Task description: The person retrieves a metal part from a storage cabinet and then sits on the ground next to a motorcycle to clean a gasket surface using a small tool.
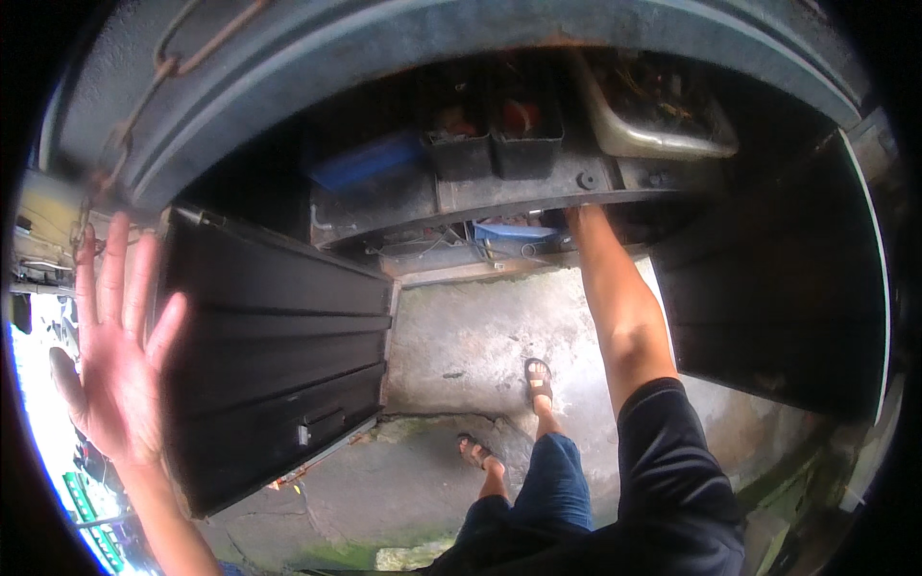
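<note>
Touching left fingers (113,278): dark door (279,355).

Worn on the head, looking steeply down from close range into an open cabinet (499,173) and onto the concrete floor (461,346).

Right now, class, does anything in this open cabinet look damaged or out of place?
Yes: the cabinet's top edge shows a rusty patch, and the metal tray sits tilted, filled with jumbled bits. The two black bins beside it stand straight.
</note>
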Demonstrator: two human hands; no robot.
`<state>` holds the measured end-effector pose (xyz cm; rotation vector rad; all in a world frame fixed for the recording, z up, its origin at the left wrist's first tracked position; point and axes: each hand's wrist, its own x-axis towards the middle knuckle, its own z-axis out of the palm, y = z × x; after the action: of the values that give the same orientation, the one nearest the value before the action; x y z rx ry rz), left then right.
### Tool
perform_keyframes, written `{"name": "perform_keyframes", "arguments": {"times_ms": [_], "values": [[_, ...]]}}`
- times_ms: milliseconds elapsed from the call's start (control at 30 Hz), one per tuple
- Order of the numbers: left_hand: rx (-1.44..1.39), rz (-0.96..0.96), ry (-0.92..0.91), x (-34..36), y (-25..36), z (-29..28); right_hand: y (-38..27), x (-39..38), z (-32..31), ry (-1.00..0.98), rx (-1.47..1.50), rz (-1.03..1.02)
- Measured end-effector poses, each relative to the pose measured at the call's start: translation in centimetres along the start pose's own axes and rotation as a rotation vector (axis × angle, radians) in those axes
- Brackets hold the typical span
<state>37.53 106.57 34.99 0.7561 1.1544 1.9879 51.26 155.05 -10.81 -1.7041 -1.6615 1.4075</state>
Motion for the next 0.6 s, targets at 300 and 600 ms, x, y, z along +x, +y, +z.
{"name": "perform_keyframes", "arguments": {"times_ms": [300,600], "values": [[0.016,-0.036,-0.089,0.4,0.5,-1.2,2.8,-2.2,0.3,0.167,-0.217,-0.314],[0.142,-0.047,-0.150,0.4,0.9,-2.2,3.0,-9.3,-2.4,-0.175,-0.282,-0.165]]}}
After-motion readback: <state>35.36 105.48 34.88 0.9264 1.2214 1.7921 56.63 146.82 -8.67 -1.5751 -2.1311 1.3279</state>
